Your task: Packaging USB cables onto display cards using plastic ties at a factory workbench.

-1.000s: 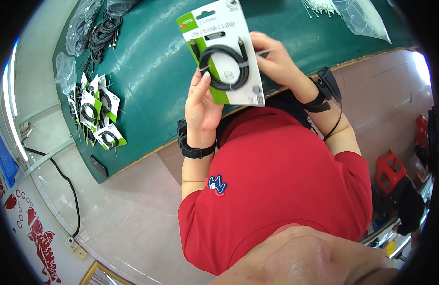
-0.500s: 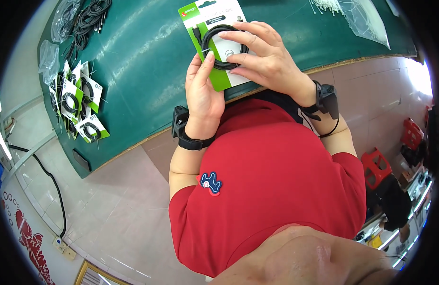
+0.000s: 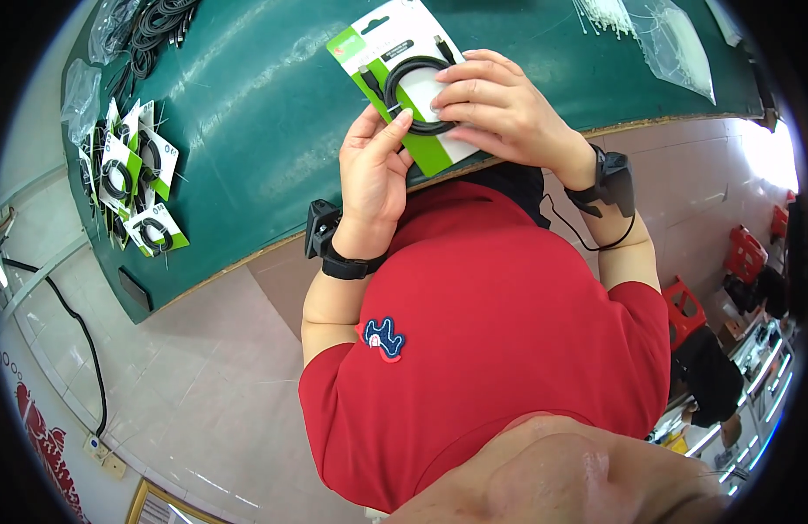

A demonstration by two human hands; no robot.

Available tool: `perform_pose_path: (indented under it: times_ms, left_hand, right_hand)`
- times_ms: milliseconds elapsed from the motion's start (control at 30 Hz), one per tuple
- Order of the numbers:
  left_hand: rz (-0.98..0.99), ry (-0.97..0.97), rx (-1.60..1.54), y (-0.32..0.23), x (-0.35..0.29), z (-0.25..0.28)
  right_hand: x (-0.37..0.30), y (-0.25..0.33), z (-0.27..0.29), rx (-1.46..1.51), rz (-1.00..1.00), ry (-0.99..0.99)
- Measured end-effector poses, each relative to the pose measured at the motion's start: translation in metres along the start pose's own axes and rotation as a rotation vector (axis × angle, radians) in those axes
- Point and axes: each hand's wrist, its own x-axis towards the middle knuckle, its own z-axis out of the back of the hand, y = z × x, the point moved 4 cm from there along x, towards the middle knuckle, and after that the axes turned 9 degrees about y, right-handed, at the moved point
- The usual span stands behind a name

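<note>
A white and green packaging card [image 3: 382,44] with a coiled black cable [image 3: 404,74] on it is held over the near edge of the green table [image 3: 247,105]. My left hand [image 3: 373,175] grips the card's lower left side, thumb near the coil. Resting on top of the card, my right hand [image 3: 500,109] presses its fingers on the coil. Both wrists wear black bands with small devices.
A pile of similar carded cables [image 3: 129,179] lies at the table's left end, with loose black cables [image 3: 155,26] in bags behind it. A clear bag of white ties [image 3: 649,35] sits at the far right. Red stools [image 3: 749,249] stand on the floor to the right.
The card has tilted and come lower toward the table edge. My right hand moved from behind the card's right edge onto its front, over the coil.
</note>
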Motion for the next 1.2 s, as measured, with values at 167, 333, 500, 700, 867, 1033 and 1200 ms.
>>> perform_pose_path:
  times_ms: [167, 333, 500, 700, 867, 1033, 1200]
  left_hand:
    - [0.023, 0.039, 0.059, 0.001, -0.004, -0.004]
    - [0.058, 0.062, 0.102, 0.001, -0.006, -0.007]
    - [0.059, 0.076, 0.102, 0.003, -0.005, -0.008]
    - [0.047, 0.059, 0.086, -0.001, -0.004, -0.008]
    - [0.021, 0.050, 0.071, -0.005, -0.001, -0.004]
    - [0.027, 0.043, 0.101, -0.005, -0.001, -0.005]
    - [0.016, 0.060, 0.085, -0.006, 0.000, -0.008]
  right_hand:
    - [0.015, -0.003, 0.017, -0.194, -0.195, -0.199]
    - [0.027, -0.002, 0.016, -0.374, -0.147, -0.115]
    - [0.022, -0.012, 0.011, -0.405, -0.078, -0.119]
    - [0.024, -0.001, 0.020, -0.228, -0.151, -0.212]
    - [0.003, 0.018, 0.007, -0.157, -0.085, -0.134]
    - [-0.006, 0.016, -0.001, -0.180, -0.054, -0.041]
    - [-0.006, 0.011, 0.003, -0.171, 0.006, -0.068]
